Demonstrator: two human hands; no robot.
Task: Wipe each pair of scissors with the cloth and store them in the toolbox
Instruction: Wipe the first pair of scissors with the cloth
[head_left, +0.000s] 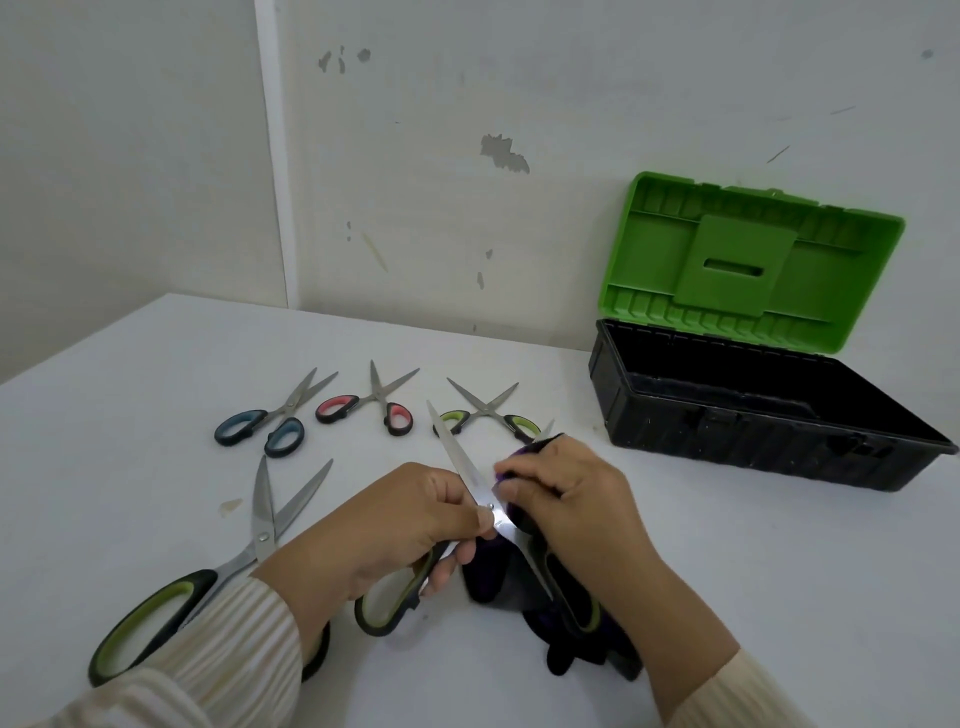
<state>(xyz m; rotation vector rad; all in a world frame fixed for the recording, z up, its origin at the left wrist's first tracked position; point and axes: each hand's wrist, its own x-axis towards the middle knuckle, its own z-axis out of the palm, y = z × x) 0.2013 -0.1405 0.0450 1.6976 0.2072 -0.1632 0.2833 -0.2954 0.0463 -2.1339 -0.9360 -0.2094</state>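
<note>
Nearest to us, the left sleeve (223, 644) lies over one handle of the big scissors (262, 535). These rest flat on the white table (727, 571), blades apart and pointing away from us, green-and-black handle towards us.

Just right of them, the left hand (410, 525) grips the held scissors (457, 452), fingers curled round the left handle shank and thumb on the pivot. This pair is spread open: one blade points up and left and is bare, and the green-lined handles hang towards us.

The right hand (576, 514) is closed on the dark purple cloth (498, 577), pinching it round the other blade. Only that blade's tip shows beyond the fingers. The rest of the cloth bunches under the hand between the handles and trails down to the table. We cannot tell if the handles touch the table.

Further back, three small pairs lie in a row, all with blades open and pointing to the wall: blue scissors (275, 415) on the left, pink scissors (371, 402) in the middle, small green scissors (485, 410) on the right, just beyond the right hand.

Far right, well apart from the hands, the black toolbox (753, 431) sits open on the table. Its green lid (748, 260) stands up against the chipped wall (467, 104).
</note>
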